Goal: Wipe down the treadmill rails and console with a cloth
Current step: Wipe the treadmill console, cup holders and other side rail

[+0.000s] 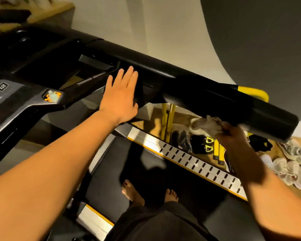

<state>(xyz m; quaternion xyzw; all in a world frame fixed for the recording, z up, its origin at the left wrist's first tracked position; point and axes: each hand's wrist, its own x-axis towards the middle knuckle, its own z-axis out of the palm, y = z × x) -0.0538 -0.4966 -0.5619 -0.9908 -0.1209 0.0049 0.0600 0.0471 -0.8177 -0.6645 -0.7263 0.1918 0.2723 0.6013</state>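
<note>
1. While the left hand (119, 98) lies flat on the dark frame where the rail (189, 80) meets the console (16, 94), its fingers are straight and slightly spread. It holds nothing and looks like a brace, not the working hand.
2. The right hand (233, 136) grips the cloth (208, 125), fingers curled round a pale bunched wad pressed against the underside of the rail near its free end. The hand is blurred, so how each finger lies cannot be told.
3. The rail's long axis runs from the console at upper left down to a blunt end at lower right. The cloth sits at that lower-right end, so almost all of the rail's length lies up and left of the fingers, toward the left hand.
4. The right hand is much nearer the rail's end. The left is nearer its root and the console.
5. Below the rail there is open air above the slotted strip (189, 160) and the floor. A yellow post (167, 119) stands under the rail between the two hands. By my reading it could check a stroke along the underside, while the top and near face look free.
6. The left hand itself lies at the far end of that path and would likely need to lift.
7. The console is well apart from the cloth, so reaching it probably means crossing over or passing the cloth to the other hand.
</note>
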